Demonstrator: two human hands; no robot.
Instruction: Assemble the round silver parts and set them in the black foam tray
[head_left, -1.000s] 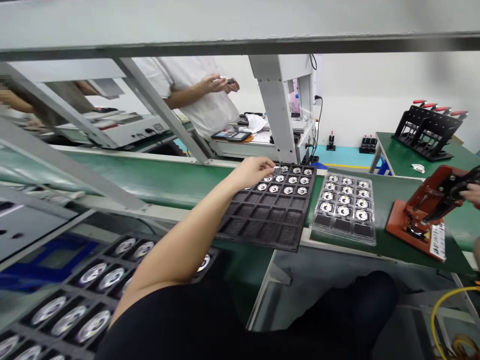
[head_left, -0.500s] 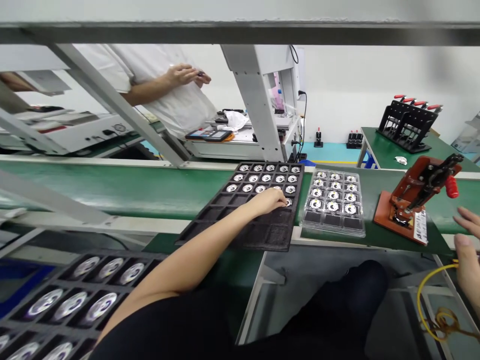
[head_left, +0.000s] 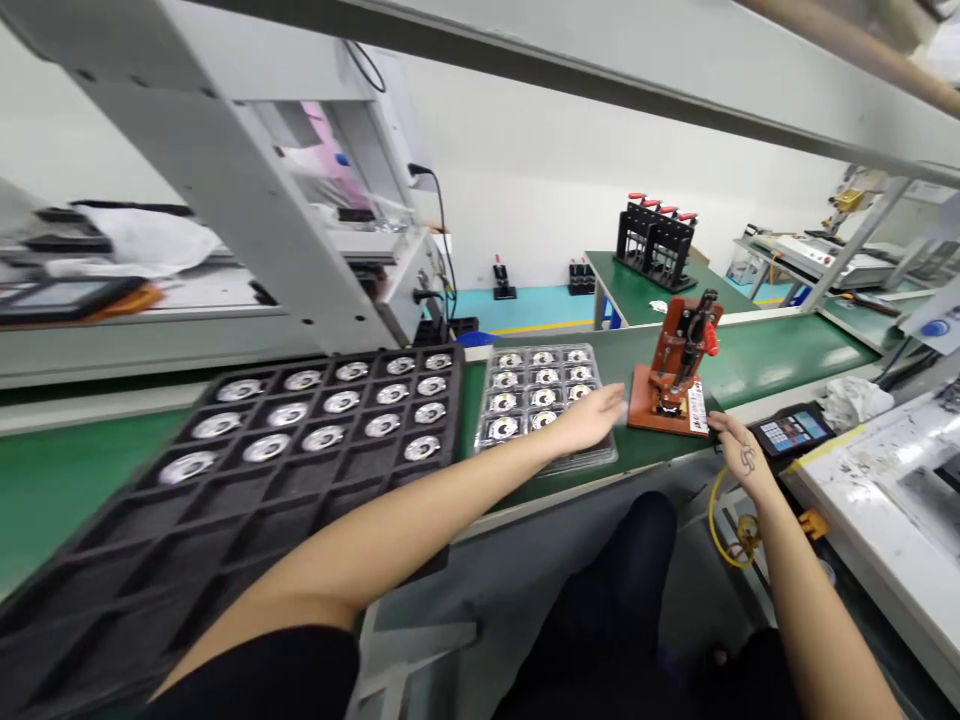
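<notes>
Head view: our left hand (head_left: 596, 415) reaches over the clear tray's (head_left: 606, 452) right edge, fingers extended, left of the red clamp (head_left: 679, 350). Our right hand (head_left: 739, 450) is just beside the clamp's right side, near the green table's (head_left: 622, 360) front edge; we cannot tell its grip. Leftward lies the black tray (head_left: 292, 490).

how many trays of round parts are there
2: a black tray at left and a clear tray right of it, partly behind the left hand. Any stacked beneath would be hidden.
</notes>
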